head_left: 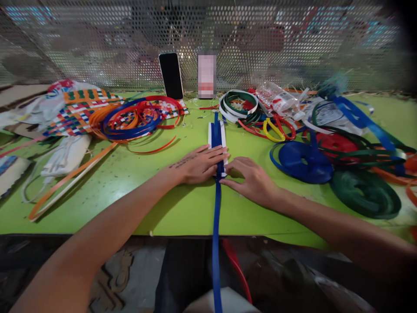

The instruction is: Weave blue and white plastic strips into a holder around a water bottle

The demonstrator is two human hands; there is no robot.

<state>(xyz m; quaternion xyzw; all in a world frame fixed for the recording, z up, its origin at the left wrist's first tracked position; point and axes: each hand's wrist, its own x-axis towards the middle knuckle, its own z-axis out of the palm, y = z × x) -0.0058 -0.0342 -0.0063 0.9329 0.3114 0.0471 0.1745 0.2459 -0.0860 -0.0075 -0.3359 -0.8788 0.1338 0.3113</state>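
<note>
A long blue plastic strap [216, 217] runs from the table's middle down over the front edge towards my lap. Under it is a short flat piece of blue and white straps [223, 130], lying lengthwise on the table. My left hand [205, 164] rests flat across this piece, fingers stretched out and covering its middle. At the piece's near right edge is my right hand [249, 176], fingers curved and the thumb apart from the index finger. Those fingertips touch or almost touch the straps. What lies under my left palm is hidden.
Strap coils [137, 119] and woven pieces [78, 111] lie left. To the right are yellow-handled scissors [269, 130], a plastic bottle [276, 98], a blue roll [301, 161] and a green roll [365, 193]. A phone [171, 76] leans against the perforated panel [130, 39] behind the green table.
</note>
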